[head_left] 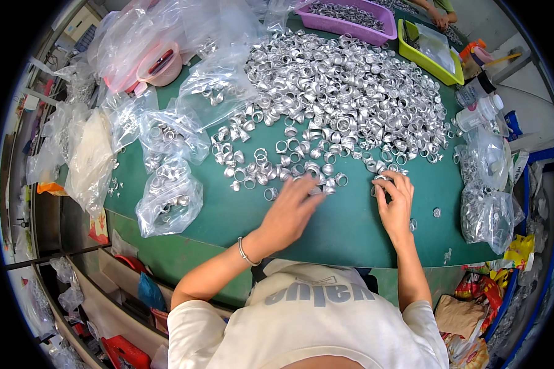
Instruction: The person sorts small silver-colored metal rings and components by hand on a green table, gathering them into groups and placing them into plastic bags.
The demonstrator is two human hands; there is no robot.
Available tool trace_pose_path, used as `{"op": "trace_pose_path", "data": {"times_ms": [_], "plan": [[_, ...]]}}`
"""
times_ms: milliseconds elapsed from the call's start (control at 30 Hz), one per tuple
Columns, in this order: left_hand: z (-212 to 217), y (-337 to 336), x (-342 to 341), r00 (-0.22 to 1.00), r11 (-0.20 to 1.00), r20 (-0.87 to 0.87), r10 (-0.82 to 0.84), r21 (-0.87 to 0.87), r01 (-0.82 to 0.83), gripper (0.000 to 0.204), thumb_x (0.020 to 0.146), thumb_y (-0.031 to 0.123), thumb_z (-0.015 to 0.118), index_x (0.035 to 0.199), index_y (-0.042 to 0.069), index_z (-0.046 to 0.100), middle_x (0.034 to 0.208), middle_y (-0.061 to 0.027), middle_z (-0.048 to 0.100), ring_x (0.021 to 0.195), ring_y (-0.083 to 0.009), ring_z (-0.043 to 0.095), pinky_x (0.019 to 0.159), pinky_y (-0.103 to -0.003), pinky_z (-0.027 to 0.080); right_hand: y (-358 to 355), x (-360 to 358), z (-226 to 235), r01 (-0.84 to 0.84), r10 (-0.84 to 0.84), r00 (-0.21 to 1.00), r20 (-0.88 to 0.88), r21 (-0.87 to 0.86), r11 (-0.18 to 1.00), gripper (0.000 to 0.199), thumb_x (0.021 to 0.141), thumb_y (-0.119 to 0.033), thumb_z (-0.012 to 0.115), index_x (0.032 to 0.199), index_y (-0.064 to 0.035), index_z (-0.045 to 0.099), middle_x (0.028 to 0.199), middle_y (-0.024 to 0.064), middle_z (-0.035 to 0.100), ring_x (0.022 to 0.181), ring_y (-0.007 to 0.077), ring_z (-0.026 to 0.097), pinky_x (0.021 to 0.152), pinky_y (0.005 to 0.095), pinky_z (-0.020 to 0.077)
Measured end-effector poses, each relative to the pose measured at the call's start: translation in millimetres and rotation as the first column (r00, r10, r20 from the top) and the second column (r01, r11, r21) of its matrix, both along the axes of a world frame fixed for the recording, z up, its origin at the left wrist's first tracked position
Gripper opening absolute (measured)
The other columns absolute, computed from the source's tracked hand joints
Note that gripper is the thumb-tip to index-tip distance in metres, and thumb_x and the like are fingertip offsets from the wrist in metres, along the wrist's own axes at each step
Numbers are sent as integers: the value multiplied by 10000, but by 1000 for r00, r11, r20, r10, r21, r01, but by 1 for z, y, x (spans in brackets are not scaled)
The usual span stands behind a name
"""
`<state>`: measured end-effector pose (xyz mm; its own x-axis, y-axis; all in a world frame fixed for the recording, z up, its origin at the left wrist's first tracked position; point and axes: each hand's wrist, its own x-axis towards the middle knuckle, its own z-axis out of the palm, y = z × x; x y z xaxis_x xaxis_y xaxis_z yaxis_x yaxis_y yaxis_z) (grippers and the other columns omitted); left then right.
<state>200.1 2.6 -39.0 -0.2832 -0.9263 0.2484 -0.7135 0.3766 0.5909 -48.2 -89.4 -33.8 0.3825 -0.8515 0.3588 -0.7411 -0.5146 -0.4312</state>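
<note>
A large heap of silver metal rings covers the far middle of the green table, with looser rings spread along its near side. My left hand, a bracelet on its wrist, reaches over the near edge of those loose rings. Its fingers are stretched out and slightly blurred, and I cannot tell whether they touch any. Further right, my right hand pinches a ring between thumb and fingertips, partly hidden by them. A few rings lie just beyond it, and single rings rest to its right.
Clear plastic bags of rings lie on the left, more bags on the right. A purple basket and a yellow-green basket stand at the back. White bottles line the right edge. Another person's hand shows far right.
</note>
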Motion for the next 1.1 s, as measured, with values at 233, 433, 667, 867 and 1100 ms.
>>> {"op": "trace_pose_path", "data": {"times_ms": [233, 433, 667, 867, 1100], "plan": [[-7, -3, -25, 942, 998, 333, 46, 16, -54, 536, 817, 248, 658, 1299, 89, 485, 1424, -133, 369, 1317, -356, 327, 1063, -582, 242, -1, 15, 7, -8, 8, 999, 54, -5, 1000, 215, 760, -62, 662, 968, -29, 621, 1044, 96, 587, 992, 290, 523, 862, 391, 393], [6, -2, -33, 952, 990, 280, 122, 37, -138, 460, 812, 168, 661, 1241, 77, 524, 1389, -135, 391, 1308, -374, 325, 1063, -596, 227, -3, 47, -4, -276, 276, 961, -12, -22, 961, 212, 764, -40, 642, 975, -33, 621, 1033, 80, 585, 1054, 262, 493, 923, 419, 344], [6, -17, -30, 970, 976, 110, 215, -40, -212, 401, 803, 16, 618, 1197, 40, 542, 1244, -125, 501, 1151, -313, 477, 1005, -453, 326, 5, 4, 3, -203, 204, 979, 20, -36, 979, 143, 750, -6, 645, 891, -30, 631, 976, 53, 595, 996, 247, 521, 893, 407, 351], [2, -74, -42, 979, 982, 126, 161, -120, -146, 368, 785, 1, 621, 1147, 58, 586, 1078, -81, 549, 971, -258, 506, 814, -369, 366, 7, 2, 12, 10, -19, 992, 124, 75, 997, 175, 750, -35, 671, 921, -33, 634, 998, 71, 598, 952, 255, 529, 825, 380, 375], [10, -78, -62, 978, 988, 146, 146, -81, -135, 283, 758, 115, 702, 1025, 50, 633, 962, -71, 560, 895, -256, 515, 752, -367, 367, -19, 36, -6, 115, -122, 974, -189, -50, 992, 174, 758, -173, 703, 864, -55, 633, 867, 63, 549, 857, 256, 492, 759, 375, 350]]}}
